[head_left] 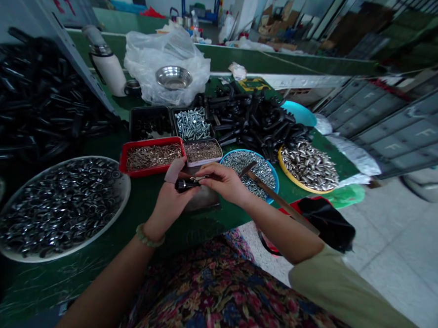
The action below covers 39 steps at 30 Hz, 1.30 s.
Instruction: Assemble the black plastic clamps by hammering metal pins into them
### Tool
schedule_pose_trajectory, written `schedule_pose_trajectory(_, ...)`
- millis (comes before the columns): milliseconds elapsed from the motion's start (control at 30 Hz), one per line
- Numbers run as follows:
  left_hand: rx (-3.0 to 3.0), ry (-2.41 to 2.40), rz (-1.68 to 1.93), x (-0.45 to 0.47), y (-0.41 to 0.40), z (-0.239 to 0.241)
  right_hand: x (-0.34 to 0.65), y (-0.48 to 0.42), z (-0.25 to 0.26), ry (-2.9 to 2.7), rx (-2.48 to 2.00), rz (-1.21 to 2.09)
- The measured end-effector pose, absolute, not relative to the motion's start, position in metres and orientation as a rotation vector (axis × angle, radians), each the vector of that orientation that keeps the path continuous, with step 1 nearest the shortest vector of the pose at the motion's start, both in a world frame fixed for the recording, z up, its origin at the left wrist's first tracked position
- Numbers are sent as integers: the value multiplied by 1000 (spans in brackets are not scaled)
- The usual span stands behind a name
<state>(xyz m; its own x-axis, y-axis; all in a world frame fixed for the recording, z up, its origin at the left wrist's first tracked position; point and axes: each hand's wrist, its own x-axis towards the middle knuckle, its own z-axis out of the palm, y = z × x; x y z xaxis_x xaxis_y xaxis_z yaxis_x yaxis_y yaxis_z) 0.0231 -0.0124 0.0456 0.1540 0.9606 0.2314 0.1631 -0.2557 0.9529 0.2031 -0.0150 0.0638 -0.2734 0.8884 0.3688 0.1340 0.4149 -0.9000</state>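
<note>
My left hand (172, 202) is closed around a small shiny black part (185, 185), with a pale wrap on its thumb. Against that part, my right hand (225, 182) pinches a small coiled metal piece that looks like a spring (199, 178). Both hands meet above a dark metal plate (206, 201) on the green table. Just beyond them sit a red tray (121, 166) of thin copper-coloured pins and a pale tray (200, 162) of tiny brownish pieces. To the right is a blue basin (276, 176) of small silvery nuts or rings.
A hammer (271, 193) lies across the blue basin's edge. Shiny rings fill a wide white tray (122, 199) at left. Silvery caps fill a yellow basin (284, 169). Behind are bolts (192, 124), piled black parts (253, 115), a steel bowl (174, 77) and a flask (107, 67).
</note>
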Motion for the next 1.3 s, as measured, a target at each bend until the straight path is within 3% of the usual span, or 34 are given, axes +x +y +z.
schedule_pose_trajectory(267, 1627, 1129, 1130, 24, -14, 47, 207, -14, 58, -1698, -978, 1017)
schedule_pose_trajectory(467, 1559, 1107, 1154, 16, -9, 51, 229, -5, 83, -2029, -961, 786)
schedule_pose_trajectory(667, 1601, 1102, 1221, 10, 0, 65, 233, -1, 78, -1551, -1011, 1042)
schedule_pose_trajectory(1033, 1590, 1055, 1176, 17, -3, 59, 206, -2, 62, -1561, -992, 1096)
schedule_pose_trajectory(1300, 1611, 917, 737, 23, 16, 61, 218, 14, 99, -2354, -891, 732)
